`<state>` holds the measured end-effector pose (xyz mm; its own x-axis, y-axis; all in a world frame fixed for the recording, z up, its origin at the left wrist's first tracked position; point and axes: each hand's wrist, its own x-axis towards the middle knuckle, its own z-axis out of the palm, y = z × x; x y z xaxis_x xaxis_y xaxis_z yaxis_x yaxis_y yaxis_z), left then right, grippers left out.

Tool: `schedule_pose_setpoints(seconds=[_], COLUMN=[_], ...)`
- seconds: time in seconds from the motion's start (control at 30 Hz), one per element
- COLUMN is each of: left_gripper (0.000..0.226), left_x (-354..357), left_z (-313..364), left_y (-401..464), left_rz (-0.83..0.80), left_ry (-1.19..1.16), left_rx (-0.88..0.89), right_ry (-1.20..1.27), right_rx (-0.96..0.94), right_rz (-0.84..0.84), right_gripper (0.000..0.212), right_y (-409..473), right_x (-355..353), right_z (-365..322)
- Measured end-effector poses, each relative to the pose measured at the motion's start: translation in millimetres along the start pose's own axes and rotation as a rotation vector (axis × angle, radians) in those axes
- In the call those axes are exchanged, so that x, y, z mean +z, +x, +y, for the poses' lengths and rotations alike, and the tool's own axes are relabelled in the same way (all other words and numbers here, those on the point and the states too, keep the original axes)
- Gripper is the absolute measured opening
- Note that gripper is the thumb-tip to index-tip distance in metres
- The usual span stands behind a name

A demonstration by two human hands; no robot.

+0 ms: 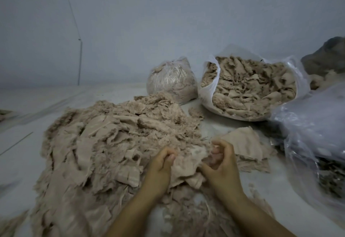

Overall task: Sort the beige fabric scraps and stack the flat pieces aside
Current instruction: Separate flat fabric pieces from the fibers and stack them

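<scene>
Pale floor holds a frayed beige scrap heap (112,143); left hand (161,164) and right hand (221,164) grip one crumpled piece (186,167).

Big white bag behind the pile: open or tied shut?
Open. The big white bag has its mouth spread wide, and beige scraps show heaped inside to the rim.

We are seeing two bare forearms entering from the lower frame. Our left hand (162,164) and right hand (220,164) are wearing nothing: no sleeves, gloves or rings.

Both hands (192,164) grip one beige scrap (186,164).
</scene>
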<state>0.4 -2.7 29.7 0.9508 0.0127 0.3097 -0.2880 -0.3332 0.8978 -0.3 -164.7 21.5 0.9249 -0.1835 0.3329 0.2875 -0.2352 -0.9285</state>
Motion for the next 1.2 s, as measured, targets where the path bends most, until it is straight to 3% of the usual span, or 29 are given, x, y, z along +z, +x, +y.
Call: schedule_pose_setpoints(seconds=[0.07, 0.13, 0.27, 0.37, 0.47, 0.6, 0.7, 0.77, 0.83, 0.9, 1.03, 1.1, 1.2], left_gripper=[0.026, 0.023, 0.026, 0.012, 0.029, 0.015, 0.052, 0.069, 0.041, 0.011, 0.018, 0.028, 0.038], left_x=[1, 0, -4, -4, -13, -25, -16, -6, 6, 13, 19, 17, 17], left_z=[0, 1, -1, -1, -3, 1, 12, 21, 20, 17, 9, 9, 10], left_y=[-4, -6, -9, -9, -5, -4, -3, -2, 1, 2, 4, 2, -3], left_rz=[-0.071, -0.097, -0.173, -0.175, -0.042, 0.034, -0.067, -0.178, -0.177, -0.078, 0.075, 0.016, -0.199], left_ry=[-0.003, -0.015, -0.025, 0.072, 0.013, -0.105, -0.036, 0.139, 0.256, 0.152, -0.259, -0.287, -0.212], left_rx=[0.011, 0.017, -0.029, 0.031, 0.011, -0.073, -0.038, 0.028, 0.156, 0.116, -0.071, -0.072, -0.049], right_ry=[-0.113, -0.146, -0.073, -0.014, 0.100, 0.209, 0.225, 0.274, 0.303, 0.294, 0.352, 0.426, 0.458], right_rx=[-0.118, -0.186, -0.122, -0.043, 0.074, 0.202, 0.188, 0.203, 0.224, 0.220, 0.293, 0.341, 0.313], right_rz=[-0.156, -0.280, -0.231, -0.124, -0.071, -0.164, -0.260, -0.324, -0.349, -0.320, -0.288, -0.330, -0.328], right_gripper=[0.062, 0.033, 0.021, 0.022, 0.025, 0.031, 0.037, 0.045, 0.040, 0.043, 0.030, 0.041, 0.057], right_y=[-2, -4, -8, -5, 2, 3, -4, -6, -6, -7, -10, -10, -8], right_x=[-1, 1, 6, 10, 5, -1, 3, 5, 6, 7, 9, 9, 7], right_z=[1, 1, -1, -2, -4, -1, -1, -5, -8, -7, 1, 0, -4])
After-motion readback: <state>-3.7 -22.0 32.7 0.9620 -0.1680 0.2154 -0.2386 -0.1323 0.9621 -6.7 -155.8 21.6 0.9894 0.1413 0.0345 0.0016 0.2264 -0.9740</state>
